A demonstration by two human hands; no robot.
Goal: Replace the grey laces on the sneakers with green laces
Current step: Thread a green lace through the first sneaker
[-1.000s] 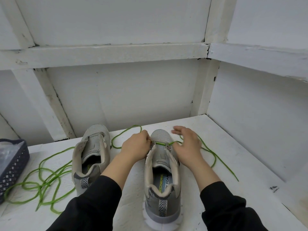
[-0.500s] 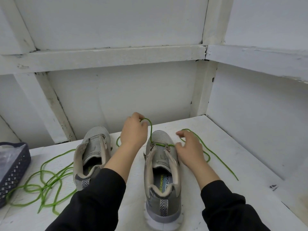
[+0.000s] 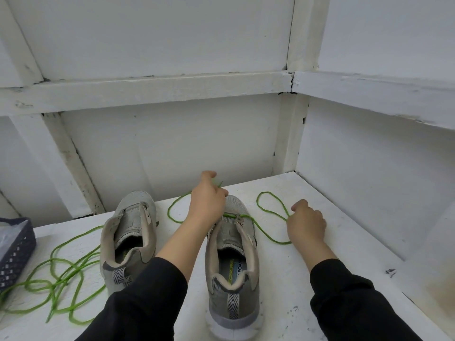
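Left hand (image 3: 208, 200) above toe of centre sneaker (image 3: 231, 254), fingers curled, pinching one end of green lace (image 3: 268, 192). Right hand (image 3: 306, 223) at frame right pinches other strand. Lace spans lowest eyelets crosswise; each hand nearest its own side.

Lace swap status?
Done: no grey laces on either sneaker; green lace crosses the lowest eyelets of the right sneaker. In hand: left hand and right hand each hold a strand. Left: remaining eyelets, then the left sneaker; second green lace lies beside it.
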